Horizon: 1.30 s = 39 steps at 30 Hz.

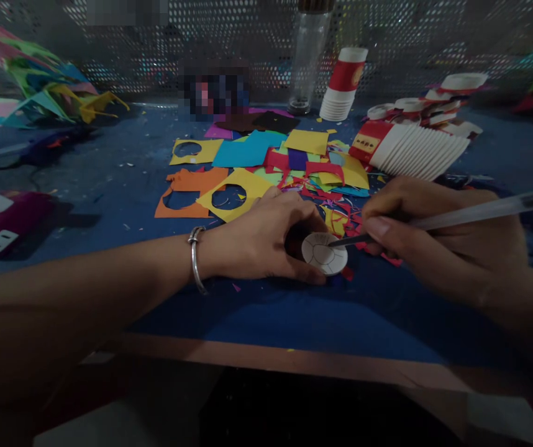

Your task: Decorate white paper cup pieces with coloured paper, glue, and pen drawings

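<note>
My left hand, with a silver bracelet at its wrist, curls thumb and fingers around a small white piece that looks like the bottom of a paper cup. Its round face is turned up and carries drawn lines: a ring in the middle with spokes running to the rim. My right hand grips a pen with a clear barrel. The pen's tip touches the upper right of the round face. The lower part of the cup piece is hidden by my left fingers.
Beyond my hands lie coloured paper pieces, some with round holes, such as a yellow sheet, and red scraps. Stacked paper cups, cut cups, a glass bottle and a purple-and-white device stand around on the blue table.
</note>
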{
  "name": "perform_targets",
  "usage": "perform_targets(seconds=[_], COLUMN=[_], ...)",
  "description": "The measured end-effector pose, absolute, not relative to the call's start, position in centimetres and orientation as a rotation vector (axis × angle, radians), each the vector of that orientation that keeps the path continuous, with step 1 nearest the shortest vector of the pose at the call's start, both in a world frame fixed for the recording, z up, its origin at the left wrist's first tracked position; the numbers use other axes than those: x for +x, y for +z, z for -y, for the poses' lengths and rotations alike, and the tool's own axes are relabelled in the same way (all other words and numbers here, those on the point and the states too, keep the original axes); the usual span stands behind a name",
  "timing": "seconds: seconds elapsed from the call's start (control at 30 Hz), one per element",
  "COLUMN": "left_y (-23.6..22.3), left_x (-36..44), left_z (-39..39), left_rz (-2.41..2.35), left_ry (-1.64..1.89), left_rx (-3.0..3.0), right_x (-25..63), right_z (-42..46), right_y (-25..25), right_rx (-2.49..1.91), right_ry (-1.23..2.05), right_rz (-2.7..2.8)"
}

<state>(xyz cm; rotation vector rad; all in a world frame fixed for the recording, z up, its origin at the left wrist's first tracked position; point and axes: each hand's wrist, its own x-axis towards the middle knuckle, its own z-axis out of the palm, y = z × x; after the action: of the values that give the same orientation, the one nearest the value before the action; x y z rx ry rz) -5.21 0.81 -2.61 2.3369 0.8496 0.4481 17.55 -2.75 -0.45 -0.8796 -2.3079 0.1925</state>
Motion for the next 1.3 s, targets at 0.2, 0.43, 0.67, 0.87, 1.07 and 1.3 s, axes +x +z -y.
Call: perform_targets(seconds=[0.2, 0.43, 0.67, 0.87, 1.07, 1.3], left_y=[-2.53, -2.73, -2.68, -2.67, -2.64, -2.62], left_x=[-5.16, -5.24, -5.30, -5.19, -5.23, -5.35], left_z=[-0.67, -0.78, -0.89, -0.89, -0.84, -0.91], left_rz=[-0.835, -0.843, -0.838, -0.826, -0.827, -0.815], left_ry=[0.450, 0.457, 0.459, 0.455, 0.447, 0.447], left_rx=[2.334, 2.343, 2.360, 2.359, 2.343, 2.338], right_x=[17.64, 17.47, 17.70, 17.39, 17.45, 17.50], right_z=[2.80, 3.02, 2.95, 3.07, 2.86, 3.24], right_y=[-0.32, -0.40, -0.52, -0.56, -0.30, 0.07], right_rx=[-0.905, -0.920, -0.875, -0.889, -0.925, -0.959], right_ry=[0.111, 0.115, 0.201, 0.225, 0.170, 0.115], right_rz=[2.288, 2.275, 2.281, 2.283, 2.286, 2.301])
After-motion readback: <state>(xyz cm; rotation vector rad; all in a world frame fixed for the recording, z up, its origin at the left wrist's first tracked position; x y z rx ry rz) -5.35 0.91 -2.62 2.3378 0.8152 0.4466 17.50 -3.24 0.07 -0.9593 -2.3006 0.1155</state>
